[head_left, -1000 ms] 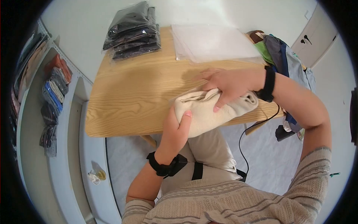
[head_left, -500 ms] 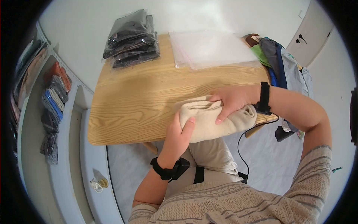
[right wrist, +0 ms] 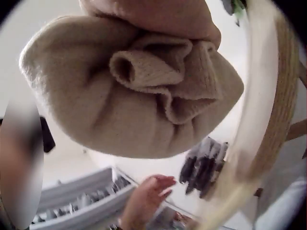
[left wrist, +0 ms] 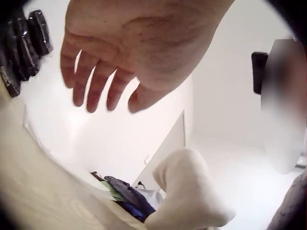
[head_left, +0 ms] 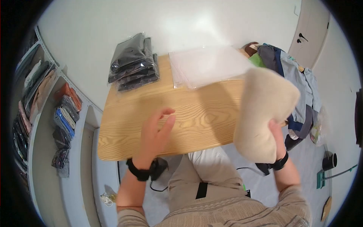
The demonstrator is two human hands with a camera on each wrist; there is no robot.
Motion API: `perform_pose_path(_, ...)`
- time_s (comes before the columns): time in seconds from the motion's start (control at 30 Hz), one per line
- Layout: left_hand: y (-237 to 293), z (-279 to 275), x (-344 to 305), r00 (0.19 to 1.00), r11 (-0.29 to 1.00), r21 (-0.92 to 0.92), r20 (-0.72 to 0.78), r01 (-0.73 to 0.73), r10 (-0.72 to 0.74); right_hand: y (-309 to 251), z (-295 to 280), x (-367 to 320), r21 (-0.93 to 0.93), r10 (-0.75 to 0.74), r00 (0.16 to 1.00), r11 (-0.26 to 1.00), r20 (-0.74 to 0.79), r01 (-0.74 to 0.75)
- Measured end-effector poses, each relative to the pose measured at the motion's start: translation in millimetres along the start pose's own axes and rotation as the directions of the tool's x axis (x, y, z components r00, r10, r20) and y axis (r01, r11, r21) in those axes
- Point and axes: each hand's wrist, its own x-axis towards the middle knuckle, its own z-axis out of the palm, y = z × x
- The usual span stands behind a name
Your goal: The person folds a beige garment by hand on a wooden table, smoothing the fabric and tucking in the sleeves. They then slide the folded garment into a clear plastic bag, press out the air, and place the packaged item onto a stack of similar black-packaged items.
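Observation:
A folded cream knit garment (head_left: 262, 109) is held up off the table's right front side by my right hand (head_left: 279, 139), whose thumb lies on its face. In the right wrist view the garment's (right wrist: 120, 120) rolled and tucked folds show below the hand (right wrist: 158, 17); the fingertips are hidden. My left hand (head_left: 154, 132) hovers over the table's front left part, holding nothing. Its fingers (left wrist: 93, 86) look spread and relaxed in the left wrist view, with the garment (left wrist: 187, 191) some distance from it.
Dark bagged garments (head_left: 134, 64) are stacked at the wooden table's (head_left: 132, 113) back left. Clear plastic bags (head_left: 208, 66) lie flat at the back. Loose clothes (head_left: 295, 75) hang over the right side. Shelves (head_left: 41, 125) with packed clothes stand left.
The left hand has let go of the garment and moved left. The right hand has lifted the garment up and rightward, turning it upright. The view has shifted a little.

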Motion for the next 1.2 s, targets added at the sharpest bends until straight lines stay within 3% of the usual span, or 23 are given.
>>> perform_pose_path(0.03,1,2,16,1.0,1.0,0.001,-0.014,-0.006,0.006,9,-13,3,0.387,-0.001,0.994,0.921,-0.11,0.044)
perform_pose_path(0.07,-2,5,33,0.991,0.984,0.146,0.101,-0.099,0.085,25,-29,13,0.384,-0.01,0.995,0.922,-0.098,0.048)
perform_pose_path(0.1,-7,11,48,0.964,0.939,0.278,0.224,-0.202,0.141,44,-48,26,0.558,-0.031,0.991,0.824,-0.132,0.1)
perform_pose_path(0.13,-18,20,65,0.966,0.936,0.284,0.211,-0.207,0.149,53,-60,36,0.708,-0.045,0.985,0.69,-0.167,0.152)
perform_pose_path(0.17,-35,33,84,0.946,0.916,0.333,0.301,-0.224,0.122,56,-54,40,0.633,-0.206,0.948,0.707,-0.241,0.314)
perform_pose_path(0.2,-52,45,100,0.918,0.891,0.383,0.387,-0.245,0.086,62,-53,46,0.638,-0.221,0.947,0.701,-0.231,0.319)
perform_pose_path(0.23,-65,57,112,0.92,0.883,0.394,0.38,-0.254,0.096,70,-54,53,0.611,-0.199,0.928,0.706,-0.315,0.359)
perform_pose_path(0.27,-76,68,125,0.868,0.751,0.511,0.469,-0.417,0.163,76,-53,58,0.583,-0.175,0.901,0.71,-0.397,0.395)
perform_pose_path(0.33,-91,88,148,0.803,0.56,0.604,0.557,-0.567,0.213,79,-52,63,0.614,-0.182,0.92,0.697,-0.348,0.37)
perform_pose_path(0.4,-100,110,155,0.923,0.624,0.692,0.356,-0.365,0.145,79,-55,63,0.693,-0.089,0.947,0.661,-0.309,0.288)
perform_pose_path(0.43,-95,112,159,0.922,0.619,0.692,0.353,-0.37,0.157,79,-57,61,0.705,-0.077,0.959,0.663,-0.272,0.253)
perform_pose_path(0.5,-88,117,167,0.895,0.658,0.684,0.445,-0.315,-0.035,77,-58,57,0.714,-0.067,0.969,0.664,-0.238,0.222)
perform_pose_path(0.63,-86,125,173,0.876,0.617,0.721,0.471,-0.315,-0.103,71,-51,48,0.68,-0.052,0.975,0.709,-0.214,0.188)
perform_pose_path(0.73,-81,125,174,0.934,0.503,0.82,0.351,-0.274,-0.062,69,-46,44,0.697,-0.017,0.981,0.701,-0.192,0.149)
perform_pose_path(0.8,-81,122,172,0.949,0.57,0.76,0.276,-0.312,0.152,71,-46,44,0.705,-0.002,0.983,0.696,-0.185,0.134)
perform_pose_path(0.87,-78,119,170,0.949,0.602,0.739,0.295,-0.302,0.114,73,-51,45,0.861,-0.042,0.997,0.504,-0.057,0.071)
perform_pose_path(1.0,-89,120,169,0.914,0.728,0.637,0.404,-0.252,-0.037,72,-50,45,0.756,-0.035,0.985,0.637,-0.167,0.151)
perform_pose_path(1.1,-104,122,167,0.866,0.654,0.665,0.499,-0.361,-0.03,69,-47,44,0.689,-0.001,0.979,0.71,-0.203,0.144)
perform_pose_path(1.2,-45,111,140,0.909,0.606,0.716,0.415,-0.346,0.028,68,-47,44,0.706,0.005,0.982,0.695,-0.19,0.133)
